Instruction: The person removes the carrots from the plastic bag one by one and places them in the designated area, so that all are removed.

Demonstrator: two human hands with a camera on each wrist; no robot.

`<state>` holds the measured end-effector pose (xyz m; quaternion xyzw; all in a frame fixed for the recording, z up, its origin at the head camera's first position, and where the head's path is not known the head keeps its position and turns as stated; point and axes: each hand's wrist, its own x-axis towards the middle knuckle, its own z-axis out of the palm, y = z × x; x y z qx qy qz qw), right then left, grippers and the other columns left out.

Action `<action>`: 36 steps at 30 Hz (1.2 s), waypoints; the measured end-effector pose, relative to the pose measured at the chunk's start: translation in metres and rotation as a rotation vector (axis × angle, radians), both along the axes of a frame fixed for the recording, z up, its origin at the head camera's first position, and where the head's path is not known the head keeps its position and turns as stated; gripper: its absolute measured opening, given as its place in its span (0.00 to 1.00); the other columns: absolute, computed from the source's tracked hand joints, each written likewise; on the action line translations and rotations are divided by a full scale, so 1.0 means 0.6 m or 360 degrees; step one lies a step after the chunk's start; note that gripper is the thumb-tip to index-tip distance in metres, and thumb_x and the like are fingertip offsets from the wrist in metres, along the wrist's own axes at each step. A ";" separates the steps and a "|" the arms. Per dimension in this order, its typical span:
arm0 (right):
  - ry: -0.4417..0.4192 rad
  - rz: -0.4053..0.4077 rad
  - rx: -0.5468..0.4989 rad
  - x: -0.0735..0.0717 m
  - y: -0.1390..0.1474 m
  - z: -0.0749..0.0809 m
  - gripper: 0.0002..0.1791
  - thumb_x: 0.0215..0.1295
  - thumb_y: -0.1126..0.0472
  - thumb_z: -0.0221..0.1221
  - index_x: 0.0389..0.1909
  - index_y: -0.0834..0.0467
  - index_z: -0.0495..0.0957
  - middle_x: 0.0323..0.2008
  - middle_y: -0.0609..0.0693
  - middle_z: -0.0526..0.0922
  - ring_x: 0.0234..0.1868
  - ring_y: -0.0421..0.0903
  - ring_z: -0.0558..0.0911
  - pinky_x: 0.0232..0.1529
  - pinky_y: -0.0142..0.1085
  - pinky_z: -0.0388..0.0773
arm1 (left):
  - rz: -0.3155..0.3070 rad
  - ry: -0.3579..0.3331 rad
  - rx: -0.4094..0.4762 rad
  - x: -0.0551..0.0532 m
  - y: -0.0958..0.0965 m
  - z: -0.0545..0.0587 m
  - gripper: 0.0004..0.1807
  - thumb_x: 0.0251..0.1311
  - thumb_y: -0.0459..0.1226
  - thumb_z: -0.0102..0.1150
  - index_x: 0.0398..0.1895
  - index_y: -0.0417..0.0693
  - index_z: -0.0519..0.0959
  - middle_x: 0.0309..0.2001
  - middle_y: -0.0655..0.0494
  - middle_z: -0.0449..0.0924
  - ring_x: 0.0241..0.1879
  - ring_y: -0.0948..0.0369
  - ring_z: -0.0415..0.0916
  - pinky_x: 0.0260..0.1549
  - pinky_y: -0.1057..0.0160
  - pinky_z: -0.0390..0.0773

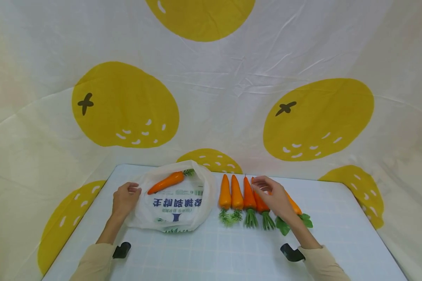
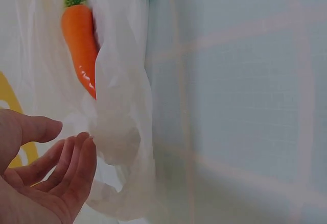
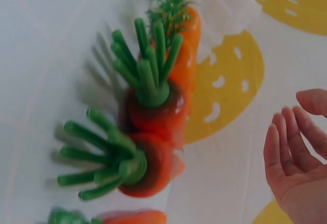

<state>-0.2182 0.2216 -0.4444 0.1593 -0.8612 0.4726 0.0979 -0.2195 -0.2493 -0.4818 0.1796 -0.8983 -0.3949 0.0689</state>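
Observation:
A white plastic bag [image 1: 183,220] with printed lettering lies at the left of the table, its mouth spread. One orange carrot [image 1: 167,182] with a frilly green top sits in it. My left hand [image 1: 126,200] is beside the bag's left edge, fingers loosely bent, with a gap between thumb and fingertips [image 2: 84,137]; whether they touch the plastic I cannot tell. My right hand [image 1: 276,197] hovers over the right end of a carrot row, its fingers relaxed and holding nothing. Below it is a red-orange carrot [image 1: 261,203] with thick green stems, partly covered by the hand.
Left of that carrot lie another red-orange carrot [image 1: 249,197] and two lighter orange carrots [image 1: 225,195] with frilly tops. A carrot [image 1: 294,203] with broad green leaves lies partly behind my right wrist. A fruit-print cloth [image 1: 218,101] hangs behind the pale checked table [image 1: 204,257].

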 end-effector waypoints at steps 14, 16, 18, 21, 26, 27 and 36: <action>0.0027 0.0227 -0.0096 0.006 -0.092 0.008 0.11 0.70 0.63 0.66 0.50 0.61 0.83 0.43 0.52 0.86 0.44 0.48 0.83 0.49 0.37 0.83 | -0.0070 0.0171 -0.0049 -0.027 0.011 0.013 0.22 0.73 0.32 0.57 0.65 0.30 0.72 0.52 0.31 0.78 0.51 0.39 0.77 0.55 0.44 0.80; 0.0016 0.0266 -0.0111 0.007 -0.107 0.009 0.11 0.70 0.62 0.65 0.50 0.61 0.83 0.43 0.51 0.86 0.44 0.49 0.83 0.49 0.38 0.82 | -0.0102 0.0181 -0.0065 -0.031 0.013 0.015 0.21 0.72 0.32 0.57 0.64 0.29 0.73 0.51 0.31 0.78 0.51 0.40 0.77 0.55 0.45 0.80; -0.0002 0.0294 -0.0121 0.008 -0.123 0.011 0.10 0.70 0.62 0.65 0.49 0.59 0.83 0.43 0.50 0.86 0.43 0.49 0.83 0.49 0.39 0.82 | -0.0136 0.0178 -0.0085 -0.035 0.014 0.016 0.21 0.72 0.31 0.57 0.64 0.28 0.74 0.51 0.31 0.78 0.50 0.40 0.76 0.55 0.45 0.80; -0.0018 0.0332 -0.0142 0.007 -0.146 0.013 0.11 0.70 0.62 0.66 0.50 0.61 0.84 0.43 0.50 0.87 0.42 0.49 0.84 0.48 0.40 0.83 | -0.0181 0.0147 -0.0120 -0.039 0.013 0.018 0.21 0.72 0.31 0.57 0.64 0.27 0.73 0.52 0.31 0.77 0.50 0.40 0.75 0.55 0.45 0.80; 0.0020 0.0423 -0.0144 0.003 -0.182 0.012 0.13 0.70 0.63 0.66 0.51 0.65 0.82 0.43 0.51 0.87 0.41 0.48 0.84 0.47 0.40 0.84 | -0.0270 0.0066 -0.0202 -0.047 0.010 0.018 0.24 0.70 0.31 0.59 0.65 0.25 0.71 0.53 0.29 0.75 0.50 0.39 0.75 0.53 0.45 0.80; 0.0038 0.0449 -0.0143 0.002 -0.189 0.013 0.13 0.70 0.63 0.65 0.51 0.65 0.82 0.43 0.52 0.86 0.41 0.48 0.84 0.48 0.40 0.84 | -0.0289 0.0046 -0.0217 -0.048 0.009 0.017 0.25 0.70 0.30 0.60 0.66 0.25 0.70 0.54 0.29 0.75 0.50 0.39 0.75 0.53 0.45 0.80; 0.0092 0.0586 -0.0071 -0.008 -0.242 0.020 0.12 0.70 0.66 0.64 0.51 0.63 0.81 0.46 0.57 0.86 0.43 0.49 0.84 0.49 0.43 0.84 | -0.0364 -0.0071 -0.0222 -0.050 0.000 0.006 0.28 0.68 0.28 0.61 0.68 0.25 0.67 0.57 0.28 0.71 0.52 0.39 0.72 0.55 0.44 0.78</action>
